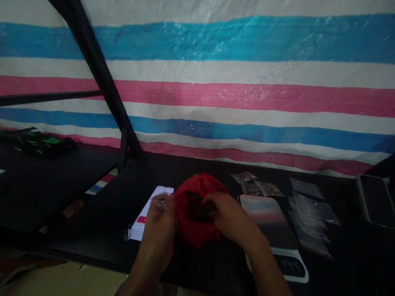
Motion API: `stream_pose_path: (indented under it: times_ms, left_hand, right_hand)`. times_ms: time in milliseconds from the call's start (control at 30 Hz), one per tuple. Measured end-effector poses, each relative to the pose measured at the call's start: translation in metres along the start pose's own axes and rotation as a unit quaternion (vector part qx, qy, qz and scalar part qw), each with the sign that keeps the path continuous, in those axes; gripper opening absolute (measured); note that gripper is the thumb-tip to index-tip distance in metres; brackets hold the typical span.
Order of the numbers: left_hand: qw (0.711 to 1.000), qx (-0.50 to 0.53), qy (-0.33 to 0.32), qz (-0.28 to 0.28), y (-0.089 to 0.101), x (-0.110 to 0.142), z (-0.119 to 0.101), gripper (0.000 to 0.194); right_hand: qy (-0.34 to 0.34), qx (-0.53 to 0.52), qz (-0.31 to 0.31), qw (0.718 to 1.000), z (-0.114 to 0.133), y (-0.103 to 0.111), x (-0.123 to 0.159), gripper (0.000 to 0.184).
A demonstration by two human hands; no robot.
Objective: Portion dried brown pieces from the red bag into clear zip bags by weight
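A red plastic bag (193, 236) stands open on the black table, with dark brown loose pieces (197, 205) inside; their kind is too dim to tell. Over its right side my right hand (226, 213) reaches in, fingers curled down among the pieces, the fingertips partly hidden. My left hand (162, 218) is closed in a pinch at the bag's left edge, holding what looks like a small clear plastic bag (159, 202). Under and behind that hand lies a phone (154, 201) with a lit white screen. A kitchen scale (271, 222) sits beneath my right forearm.
Several small filled zip bags (253, 189) lie behind the scale. To its right is a loose pile of flat clear zip bags (311, 218). Another dark-screened device (376, 199) stands at the far right. A black metal post (101, 78) rises at left, before a striped sheet (231, 98).
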State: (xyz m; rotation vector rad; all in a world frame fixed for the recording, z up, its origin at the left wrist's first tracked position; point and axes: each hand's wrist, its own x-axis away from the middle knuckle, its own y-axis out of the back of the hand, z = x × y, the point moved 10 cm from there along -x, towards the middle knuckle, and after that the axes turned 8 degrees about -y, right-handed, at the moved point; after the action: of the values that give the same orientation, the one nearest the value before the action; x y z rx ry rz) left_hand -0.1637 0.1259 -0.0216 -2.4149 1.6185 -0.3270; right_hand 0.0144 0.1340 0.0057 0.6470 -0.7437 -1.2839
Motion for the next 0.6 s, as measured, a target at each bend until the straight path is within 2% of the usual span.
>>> stream_pose_path:
  times_ms: [100,233,333,467,600]
  left_hand:
    - [1.000,0.019,0.011,-0.005,0.000,-0.001,0.003,0.044]
    - [1.000,0.003,-0.004,-0.005,0.001,0.002,0.006,0.048]
    - [1.000,-0.013,-0.009,0.002,-0.001,0.005,0.009,0.049]
    - [1.000,0.016,-0.012,-0.021,-0.002,0.006,0.008,0.044]
    - [0.999,0.022,-0.007,-0.039,-0.001,0.007,0.006,0.039]
  right_hand:
    - [0.014,-0.036,0.000,0.999,-0.005,-0.001,-0.001,0.049]
    - [-0.002,-0.006,0.009,1.000,-0.005,-0.003,0.000,0.055]
    - [-0.009,0.007,0.022,1.000,0.001,-0.005,0.003,0.057]
    - [0.017,-0.033,0.037,0.999,0.012,-0.007,0.006,0.059]
    - [0.020,-0.015,0.028,0.999,0.016,-0.010,0.005,0.057]
